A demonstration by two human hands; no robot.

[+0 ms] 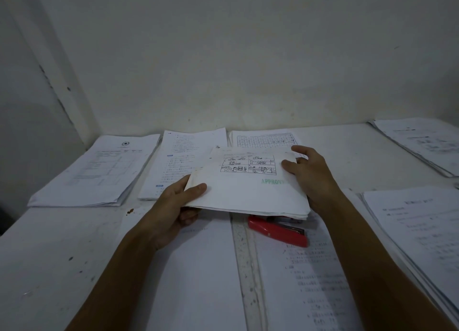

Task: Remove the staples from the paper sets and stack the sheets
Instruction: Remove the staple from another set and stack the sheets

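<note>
**Both hands hold a paper set above the red stapler**

While the head camera looks down over a white table [49,243], both hands lift a thick paper set [248,189] a little above its surface, near the middle of the view. The left hand [173,206] grips the set's near left corner, thumb curled over the top sheet and fingers tucked underneath. The right hand [310,174] holds the far right edge, thumb pressed on the top sheet and fingers bent around the side. The top sheet carries a four-panel cartoon drawing and a green stamp reading "APPROV", its end hidden by the right hand. Whether a staple is in the set cannot be told.

Directly beneath the set's near right corner lies a red stapler [278,229], partly covered by the paper, resting on a printed sheet [310,281] that lies flat on the table. Beside that sheet, under the left forearm, is a blank sheet [198,281].

Along the wall sit three more piles: a thick stack with a round emblem [99,171] at the far left, a sheet of printed lines [178,161] next to it, and a sheet with a grid [263,139] behind the held set. Two further stacks lie at the right: one at the far corner [422,142], one nearer [417,231]. A small brown crumb [130,211] sits on the table left of the left wrist.
</note>
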